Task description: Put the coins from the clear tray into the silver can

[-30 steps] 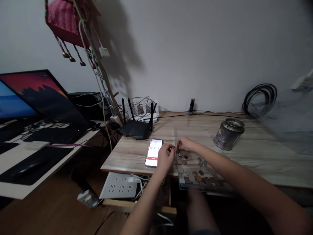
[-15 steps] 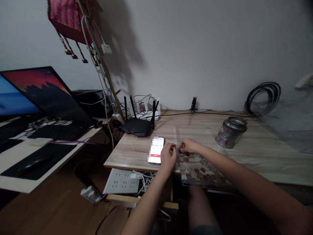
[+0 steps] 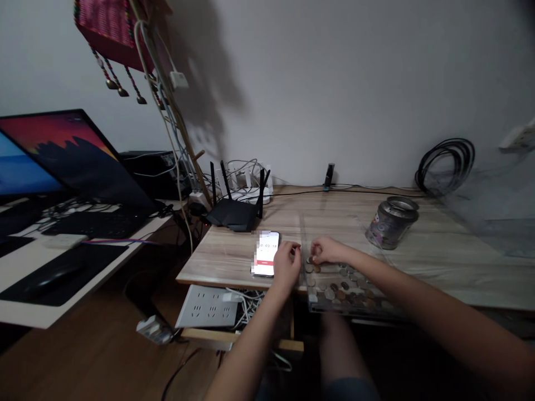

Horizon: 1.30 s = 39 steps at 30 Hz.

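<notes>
Many loose coins (image 3: 345, 285) lie spread in a shallow clear plastic tray (image 3: 311, 307) at the front of the desk. Over its left part is my right hand (image 3: 329, 250), fingers bent down and pressed together at the coins; what is between the fingertips, if anything, is hidden. Just left of the tray rests my left hand (image 3: 287, 263), its fingers curled in, and I cannot see what they enclose. A lit phone (image 3: 264, 253) showing a running timer lies directly beside that hand.
A dark can (image 3: 392, 223) stands right of the tray. Behind the phone is a black router (image 3: 234, 214). A coiled black cable (image 3: 445, 164) leans at the back right. Below the desk edge, an open drawer holds a power strip (image 3: 208, 307) and white cables.
My right hand has shifted slightly to the right and down over the coins. The left hand keeps its place beside the phone. The whole view has moved a little.
</notes>
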Available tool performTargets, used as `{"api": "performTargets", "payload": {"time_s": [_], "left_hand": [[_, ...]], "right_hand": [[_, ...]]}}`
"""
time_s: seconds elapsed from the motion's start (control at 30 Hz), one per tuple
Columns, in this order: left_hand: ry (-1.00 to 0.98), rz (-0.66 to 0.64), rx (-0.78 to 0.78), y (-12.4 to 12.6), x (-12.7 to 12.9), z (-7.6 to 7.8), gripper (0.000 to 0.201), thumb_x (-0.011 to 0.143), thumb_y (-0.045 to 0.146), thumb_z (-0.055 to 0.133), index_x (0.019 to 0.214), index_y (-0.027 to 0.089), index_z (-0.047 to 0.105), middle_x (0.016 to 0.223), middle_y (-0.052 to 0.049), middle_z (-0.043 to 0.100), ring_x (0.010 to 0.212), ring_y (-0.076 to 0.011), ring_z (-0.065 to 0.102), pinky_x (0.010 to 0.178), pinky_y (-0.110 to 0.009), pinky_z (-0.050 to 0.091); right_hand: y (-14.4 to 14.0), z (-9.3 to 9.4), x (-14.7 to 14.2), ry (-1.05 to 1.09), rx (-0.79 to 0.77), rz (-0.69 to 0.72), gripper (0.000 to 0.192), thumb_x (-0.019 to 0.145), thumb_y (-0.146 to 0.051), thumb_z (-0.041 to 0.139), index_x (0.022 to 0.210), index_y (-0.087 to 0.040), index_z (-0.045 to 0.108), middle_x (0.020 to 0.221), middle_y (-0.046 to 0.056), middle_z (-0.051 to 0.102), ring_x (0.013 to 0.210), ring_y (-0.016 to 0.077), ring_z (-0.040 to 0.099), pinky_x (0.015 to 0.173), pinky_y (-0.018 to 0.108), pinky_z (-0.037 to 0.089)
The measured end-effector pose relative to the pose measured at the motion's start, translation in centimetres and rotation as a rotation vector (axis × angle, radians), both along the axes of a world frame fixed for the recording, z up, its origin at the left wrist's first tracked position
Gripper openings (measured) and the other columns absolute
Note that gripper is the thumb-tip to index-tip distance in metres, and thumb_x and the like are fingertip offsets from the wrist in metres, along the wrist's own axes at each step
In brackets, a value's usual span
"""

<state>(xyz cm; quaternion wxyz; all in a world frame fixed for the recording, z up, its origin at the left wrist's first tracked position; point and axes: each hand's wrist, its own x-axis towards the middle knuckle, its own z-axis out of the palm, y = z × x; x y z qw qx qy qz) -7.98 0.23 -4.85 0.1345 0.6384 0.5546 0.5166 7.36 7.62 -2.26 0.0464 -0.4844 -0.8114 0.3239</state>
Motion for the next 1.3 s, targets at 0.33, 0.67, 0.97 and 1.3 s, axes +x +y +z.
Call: {"api": "performTargets", "payload": {"time_s": [0.33, 0.67, 0.97, 1.3], "left_hand": [[-0.008, -0.006, 0.013, -0.1, 0.1, 0.0, 0.015, 0.079, 0.017, 0.041, 0.078, 0.017, 0.056, 0.077, -0.002, 0.056, 0.073, -0.0112, 0.051, 0.064, -0.023, 0.039], [0.002, -0.011, 0.004, -0.1, 0.0, 0.0, 0.015, 0.079, 0.016, 0.041, 0.078, 0.017, 0.056, 0.077, -0.002, 0.056, 0.074, -0.0115, 0.052, 0.065, -0.023, 0.039], [-0.005, -0.005, 0.015, -0.1, 0.0, 0.0, 0.015, 0.078, 0.016, 0.041, 0.077, 0.017, 0.056, 0.077, -0.002, 0.056, 0.073, -0.0112, 0.052, 0.064, -0.022, 0.039], [-0.032, 0.003, 0.041, 0.3, 0.0, -0.4, 0.014, 0.077, 0.015, 0.042, 0.075, 0.017, 0.056, 0.074, -0.001, 0.056, 0.07, -0.0108, 0.051, 0.063, -0.022, 0.038]], "right_hand": [[-0.3, -0.7, -1.3, 0.022, 0.009, 0.071, 0.012, 0.052, -0.012, 0.057, 0.063, -0.015, 0.055, 0.048, -0.008, 0.046, 0.046, 0.0064, 0.04, 0.045, 0.019, 0.028], [-2.0, -0.5, -1.0, 0.043, -0.08, 0.087, 0.027, 0.05, -0.012, 0.061, 0.076, -0.015, 0.056, 0.053, -0.008, 0.048, 0.049, 0.0075, 0.044, 0.045, 0.018, 0.03], [-3.6, 0.5, -1.3, -0.143, 0.046, 0.113, 0.016, 0.053, -0.015, 0.063, 0.066, -0.015, 0.055, 0.053, -0.006, 0.043, 0.051, 0.0077, 0.038, 0.046, 0.021, 0.025], [-5.4, 0.8, -1.7, -0.138, 0.031, 0.065, 0.023, 0.052, -0.016, 0.063, 0.074, -0.014, 0.056, 0.054, -0.006, 0.044, 0.05, 0.0067, 0.038, 0.045, 0.019, 0.025]]}}
